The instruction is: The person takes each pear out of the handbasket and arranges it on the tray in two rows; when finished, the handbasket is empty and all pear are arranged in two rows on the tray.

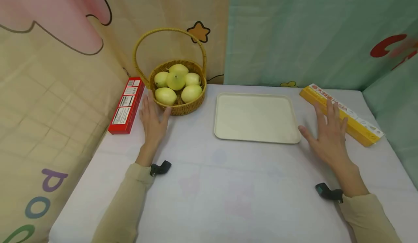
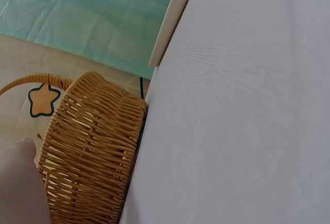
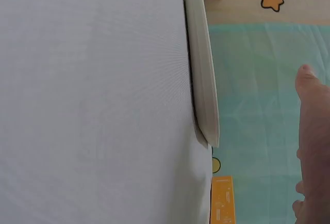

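Observation:
My left hand (image 1: 153,121), fingers spread and straight, is in front of a wicker basket (image 1: 186,108) at the back left. Several yellow-green fruits, pear-like in look (image 1: 166,96), lie in the basket under its tall arched handle. In the left wrist view only part of the left hand (image 2: 20,183) shows beside the woven basket wall (image 2: 93,152). My right hand (image 1: 328,139) has its fingers apart, holding nothing, between a cream tray (image 1: 256,118) and a long yellow box (image 1: 359,130). The right wrist view shows its thumb (image 3: 308,87) and the tray's edge (image 3: 203,64).
Left of the basket, a long red box (image 1: 125,107) lies near the table's left side. A white cloth covers the table (image 1: 228,185). Printed curtains (image 1: 294,36) hang along the back and sides. A black device (image 1: 160,168) is strapped to each wrist.

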Available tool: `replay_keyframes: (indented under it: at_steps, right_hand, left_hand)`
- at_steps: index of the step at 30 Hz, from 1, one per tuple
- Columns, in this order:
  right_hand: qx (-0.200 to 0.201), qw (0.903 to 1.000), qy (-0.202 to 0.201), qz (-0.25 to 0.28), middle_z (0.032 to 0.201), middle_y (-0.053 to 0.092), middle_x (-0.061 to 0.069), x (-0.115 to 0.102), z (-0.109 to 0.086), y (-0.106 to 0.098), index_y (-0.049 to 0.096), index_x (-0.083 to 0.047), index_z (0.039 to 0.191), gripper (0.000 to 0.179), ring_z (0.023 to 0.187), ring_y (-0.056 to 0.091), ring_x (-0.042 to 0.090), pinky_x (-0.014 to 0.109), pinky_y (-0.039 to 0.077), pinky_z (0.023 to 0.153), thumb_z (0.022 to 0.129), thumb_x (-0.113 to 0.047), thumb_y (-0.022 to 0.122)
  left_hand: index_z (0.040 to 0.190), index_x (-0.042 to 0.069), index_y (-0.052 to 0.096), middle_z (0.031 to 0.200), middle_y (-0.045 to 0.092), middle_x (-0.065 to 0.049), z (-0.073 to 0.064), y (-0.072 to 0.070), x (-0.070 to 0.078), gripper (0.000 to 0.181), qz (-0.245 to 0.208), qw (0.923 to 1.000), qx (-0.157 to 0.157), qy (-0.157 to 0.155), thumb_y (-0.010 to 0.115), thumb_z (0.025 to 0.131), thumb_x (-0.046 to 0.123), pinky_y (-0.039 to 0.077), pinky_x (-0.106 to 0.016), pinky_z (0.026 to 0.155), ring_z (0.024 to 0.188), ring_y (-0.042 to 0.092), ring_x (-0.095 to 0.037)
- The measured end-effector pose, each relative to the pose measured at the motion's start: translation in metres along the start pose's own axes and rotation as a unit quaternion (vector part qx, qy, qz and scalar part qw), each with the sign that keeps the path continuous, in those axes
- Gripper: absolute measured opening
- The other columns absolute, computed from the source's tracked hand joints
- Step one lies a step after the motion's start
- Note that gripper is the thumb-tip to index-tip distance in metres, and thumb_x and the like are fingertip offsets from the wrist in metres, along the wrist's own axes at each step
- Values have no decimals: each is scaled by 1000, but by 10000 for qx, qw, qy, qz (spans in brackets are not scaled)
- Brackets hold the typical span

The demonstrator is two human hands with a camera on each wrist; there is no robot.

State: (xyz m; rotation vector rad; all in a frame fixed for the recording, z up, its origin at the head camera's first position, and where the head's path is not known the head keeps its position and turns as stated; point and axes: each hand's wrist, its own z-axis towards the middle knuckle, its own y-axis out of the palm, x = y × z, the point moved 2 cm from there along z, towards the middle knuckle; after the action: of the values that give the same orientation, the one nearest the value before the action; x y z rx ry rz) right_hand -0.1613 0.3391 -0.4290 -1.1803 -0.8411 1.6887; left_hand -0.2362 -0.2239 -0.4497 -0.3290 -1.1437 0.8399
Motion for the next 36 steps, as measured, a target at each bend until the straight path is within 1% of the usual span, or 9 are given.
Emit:
replay_keyframes:
  at_steps: [4,7,11,14,20,23,27,32,36]
  right_hand:
    - [92,9998,-141,109,178,-4,16,-4,4,3,13,-19,171,95,163,-6,42,76,-11,122,100,-69,51]
    - [68,9996,-226,154,178,-2,18,-11,9,8,14,-17,171,95,163,-4,42,79,-8,121,100,-70,51]
    - [35,9993,-281,260,178,-2,18,-24,18,18,11,-18,171,96,164,-4,41,79,-5,120,100,-70,50]
    - [-8,9985,-422,357,178,-1,18,-36,25,24,9,-19,171,96,164,-4,40,78,-6,122,100,-69,50]
    - [-173,9965,-683,442,178,-3,14,-58,43,36,8,-23,172,96,164,-6,38,77,-4,122,100,-70,51]
    - [-208,9957,-749,499,178,-1,15,-68,52,43,9,-23,172,95,164,-4,39,78,-1,122,100,-71,50]
    - [-199,9938,-860,670,178,2,16,-82,65,50,10,-23,172,95,164,0,41,78,1,122,100,-72,50]
    - [-260,9909,-971,899,178,3,16,-107,79,60,10,-25,172,94,164,0,38,80,3,121,101,-71,50]
    - [-403,9881,-985,1114,178,2,14,-128,89,69,9,-26,172,94,165,-2,33,77,2,123,100,-72,50]
  left_hand:
    - [171,29,3,179,4,-1,6,4,-2,90,-428,9989,67,-202,53,104,60,2,-61,131,165,1,-25]
    - [171,29,2,179,4,6,11,8,-2,89,-864,9953,105,-431,54,105,56,5,-52,133,165,3,-21]
    - [171,30,1,178,3,13,18,10,-2,86,-1638,9829,128,-827,51,107,57,7,-37,133,163,3,-9]
    - [171,32,0,178,2,14,23,11,-4,85,-2124,9712,89,-1075,49,107,59,7,-33,132,162,3,-6]
    - [171,29,0,178,2,12,28,14,-9,85,-2510,9573,-20,-1437,44,107,63,6,-29,132,163,3,-7]
    - [171,30,-1,178,1,11,29,16,-11,85,-2485,9561,-68,-1552,43,106,64,6,-27,132,163,2,-7]
    - [171,33,-2,179,0,8,29,18,-11,82,-2332,9608,-133,-1492,40,107,63,5,-30,132,163,1,-7]
    - [171,32,-3,178,0,11,29,18,-12,79,-2131,9661,-132,-1454,37,109,61,5,-32,133,162,1,-6]
    - [171,31,-3,178,0,13,28,18,-13,80,-2086,9671,-131,-1451,36,108,62,4,-31,132,162,0,-5]
